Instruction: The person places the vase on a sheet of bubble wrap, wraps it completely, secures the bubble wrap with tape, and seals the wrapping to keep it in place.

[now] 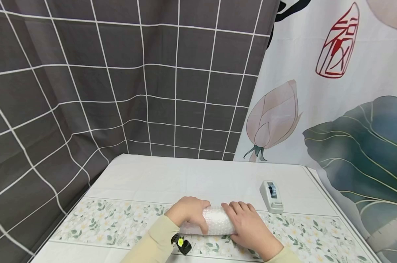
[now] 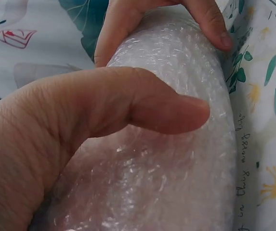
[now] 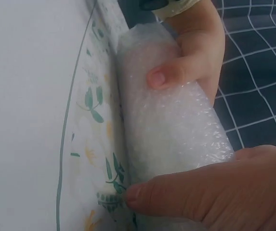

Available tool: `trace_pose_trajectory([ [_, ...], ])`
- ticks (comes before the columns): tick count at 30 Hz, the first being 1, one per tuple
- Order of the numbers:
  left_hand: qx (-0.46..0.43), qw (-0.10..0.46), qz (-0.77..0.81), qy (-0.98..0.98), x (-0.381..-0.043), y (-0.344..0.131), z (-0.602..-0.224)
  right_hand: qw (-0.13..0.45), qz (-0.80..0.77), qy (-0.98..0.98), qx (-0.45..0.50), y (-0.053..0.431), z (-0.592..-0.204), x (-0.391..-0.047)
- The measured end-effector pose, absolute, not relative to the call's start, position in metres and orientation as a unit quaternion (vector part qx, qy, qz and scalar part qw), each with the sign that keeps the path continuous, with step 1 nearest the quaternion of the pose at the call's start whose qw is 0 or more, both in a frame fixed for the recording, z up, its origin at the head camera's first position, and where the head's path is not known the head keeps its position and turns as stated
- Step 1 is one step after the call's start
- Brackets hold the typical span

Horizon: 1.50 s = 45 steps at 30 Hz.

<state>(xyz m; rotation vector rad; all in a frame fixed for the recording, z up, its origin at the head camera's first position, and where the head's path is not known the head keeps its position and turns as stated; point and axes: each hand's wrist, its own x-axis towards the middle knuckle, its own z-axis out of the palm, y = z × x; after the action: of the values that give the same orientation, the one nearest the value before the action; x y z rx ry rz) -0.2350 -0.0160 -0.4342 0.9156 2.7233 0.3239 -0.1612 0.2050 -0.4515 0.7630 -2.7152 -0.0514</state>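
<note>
A roll of bubble wrap [image 1: 218,221] lies sideways on the flowered band of the tablecloth, between both hands. My left hand [image 1: 192,213] grips its left part, thumb laid across the near side; in the left wrist view that thumb [image 2: 171,113] presses on the clear bubbles. Over the right end, my right hand [image 1: 247,223] curls its fingers on the far side with the thumb toward the front. The right wrist view shows the bubble wrap [image 3: 162,120] held by both hands, a pinkish tint showing through near its far end. What lies inside is hidden.
A white tape dispenser [image 1: 272,197] stands behind and to the right of the right hand. The white tablecloth [image 1: 185,175] ends at a dark gridded curtain [image 1: 159,84] behind and left, and a flower-printed curtain [image 1: 283,73] on the right.
</note>
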Motion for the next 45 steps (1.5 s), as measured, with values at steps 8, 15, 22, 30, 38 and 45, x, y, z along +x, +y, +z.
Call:
trace_pose_trajectory([
  [8,0.338,0.102,0.086,0.932,-0.233,-0.02,-0.432,0.159,-0.01,-0.954,0.255,0.203,-0.453,-0.164],
  [15,0.398,-0.007,0.039,0.916,-0.228,-0.028,-0.441,0.136,0.006,-0.961,0.242,0.2,-0.451,-0.167],
  [22,0.411,-0.079,0.017,0.908,-0.214,-0.035,-0.445,0.086,0.025,-0.972,0.218,0.195,-0.444,-0.166],
  [30,0.408,-0.123,0.001,0.905,-0.214,-0.034,-0.45,-0.022,0.099,-0.975,0.198,0.196,-0.438,-0.173],
  [38,0.412,-0.127,0.001,0.902,-0.218,-0.033,-0.451,-0.054,0.131,-0.974,0.178,0.199,-0.438,-0.176],
  [45,0.408,-0.114,0.007,0.906,-0.225,-0.027,-0.449,0.009,0.092,-0.977,0.192,0.203,-0.435,-0.167],
])
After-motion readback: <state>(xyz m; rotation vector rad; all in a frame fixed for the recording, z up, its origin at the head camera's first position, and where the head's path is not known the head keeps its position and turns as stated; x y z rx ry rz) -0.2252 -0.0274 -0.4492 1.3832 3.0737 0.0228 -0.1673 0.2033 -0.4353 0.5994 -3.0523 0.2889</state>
